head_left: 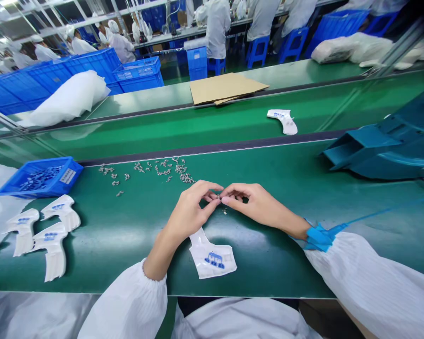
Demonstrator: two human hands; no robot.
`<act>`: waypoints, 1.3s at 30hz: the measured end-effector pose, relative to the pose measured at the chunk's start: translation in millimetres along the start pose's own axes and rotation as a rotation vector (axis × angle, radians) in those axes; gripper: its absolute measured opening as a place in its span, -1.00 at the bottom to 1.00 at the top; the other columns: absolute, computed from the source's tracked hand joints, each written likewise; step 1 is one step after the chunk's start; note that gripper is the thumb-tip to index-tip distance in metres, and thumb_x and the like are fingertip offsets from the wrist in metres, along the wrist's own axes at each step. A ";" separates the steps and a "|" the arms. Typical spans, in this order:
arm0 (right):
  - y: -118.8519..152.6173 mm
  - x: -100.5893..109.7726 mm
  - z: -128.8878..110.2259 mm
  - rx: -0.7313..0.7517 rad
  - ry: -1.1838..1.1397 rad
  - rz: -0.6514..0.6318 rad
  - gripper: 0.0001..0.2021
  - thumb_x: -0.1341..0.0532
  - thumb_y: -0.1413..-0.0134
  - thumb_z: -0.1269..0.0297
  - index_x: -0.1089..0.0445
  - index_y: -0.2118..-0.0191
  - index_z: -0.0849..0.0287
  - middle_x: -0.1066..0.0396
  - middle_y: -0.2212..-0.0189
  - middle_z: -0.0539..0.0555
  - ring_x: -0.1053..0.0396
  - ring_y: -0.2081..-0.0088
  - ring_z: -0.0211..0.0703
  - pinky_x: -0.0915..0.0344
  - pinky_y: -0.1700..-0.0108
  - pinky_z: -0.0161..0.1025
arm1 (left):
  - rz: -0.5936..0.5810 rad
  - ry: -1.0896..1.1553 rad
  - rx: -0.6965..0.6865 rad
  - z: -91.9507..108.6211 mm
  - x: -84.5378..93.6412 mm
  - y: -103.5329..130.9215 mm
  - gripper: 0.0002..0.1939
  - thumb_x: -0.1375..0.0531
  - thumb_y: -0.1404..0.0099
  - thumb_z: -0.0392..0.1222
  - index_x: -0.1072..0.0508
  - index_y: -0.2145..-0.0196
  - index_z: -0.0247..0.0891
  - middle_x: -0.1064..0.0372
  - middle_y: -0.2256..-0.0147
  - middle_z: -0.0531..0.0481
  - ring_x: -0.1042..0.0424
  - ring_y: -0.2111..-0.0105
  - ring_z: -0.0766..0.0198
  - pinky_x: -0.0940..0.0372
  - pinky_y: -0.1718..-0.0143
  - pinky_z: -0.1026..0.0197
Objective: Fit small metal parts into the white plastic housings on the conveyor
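My left hand (194, 206) and my right hand (249, 201) meet over the green bench, fingertips pinched together. Between them is a tiny metal part (218, 197), too small to name. Just below the fingertips lies another small metal piece (224, 211) on the bench. Nearer to me rests a white plastic handle-shaped shell (205, 259) with blue parts set in it; my left wrist is beside its narrow end. Beyond my left hand, small metal parts (180, 169) are scattered in loose groups. A blue strap (320, 238) circles my right wrist.
At left stand a blue bin (61, 181) of small blue parts and several white shells (54, 249). Another shell (284, 121) lies on the green belt ahead. A teal chute-like object (374, 146) is at right. Cardboard sheets (226, 87) lie beyond the belt. People in white work farther back.
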State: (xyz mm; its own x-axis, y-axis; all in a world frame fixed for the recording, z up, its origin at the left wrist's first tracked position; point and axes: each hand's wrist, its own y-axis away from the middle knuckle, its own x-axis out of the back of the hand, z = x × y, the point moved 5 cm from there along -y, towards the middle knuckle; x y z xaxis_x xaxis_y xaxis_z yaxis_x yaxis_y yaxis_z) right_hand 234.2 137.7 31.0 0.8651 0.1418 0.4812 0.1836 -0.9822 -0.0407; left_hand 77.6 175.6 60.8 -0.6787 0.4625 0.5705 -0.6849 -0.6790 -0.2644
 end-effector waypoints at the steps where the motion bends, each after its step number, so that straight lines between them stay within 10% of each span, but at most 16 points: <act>1: -0.6 -1.5 1.3 -0.029 -0.052 0.008 -0.70 -0.19 -0.22 -0.02 -0.49 0.19 0.10 -0.49 0.36 0.02 -0.38 0.36 -0.19 -0.28 0.31 -0.26 | -0.001 -0.013 -0.023 1.5 -0.2 0.3 -0.80 -0.20 -0.38 -0.26 -0.42 0.04 -0.17 -0.42 0.14 -0.01 -0.47 0.27 0.34 -0.41 0.19 0.26; 24: -2.0 -3.9 4.1 -0.168 -0.622 -0.070 -0.70 -0.36 0.00 0.05 -0.43 0.26 0.17 -0.54 0.34 0.08 -0.45 0.33 -0.20 -0.37 0.28 -0.26 | 0.051 0.342 0.134 -1.2 2.4 2.8 -0.67 -0.15 -0.38 -0.27 -0.29 -0.08 -0.14 -0.35 -0.06 -0.11 -0.51 0.23 0.32 -0.42 0.18 0.24; 39: -4.8 1.8 5.7 -0.198 -0.593 0.056 -0.65 -0.43 0.13 0.00 -0.49 0.33 0.16 -0.50 0.38 0.02 -0.42 0.32 -0.21 -0.36 0.18 -0.20 | 0.029 -0.372 -0.178 10.7 1.9 1.8 -0.85 -0.07 -0.49 -0.23 -0.42 0.10 -0.23 -0.48 0.21 -0.02 -0.44 0.21 0.24 -0.30 0.12 0.18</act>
State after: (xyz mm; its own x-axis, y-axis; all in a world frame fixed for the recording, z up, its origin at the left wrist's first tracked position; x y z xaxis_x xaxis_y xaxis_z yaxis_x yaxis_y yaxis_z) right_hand 237.5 143.3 27.0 0.9932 0.0777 -0.0872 0.0893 -0.9864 0.1381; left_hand 77.9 169.2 69.7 -0.5784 0.1851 0.7945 -0.7244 -0.5645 -0.3958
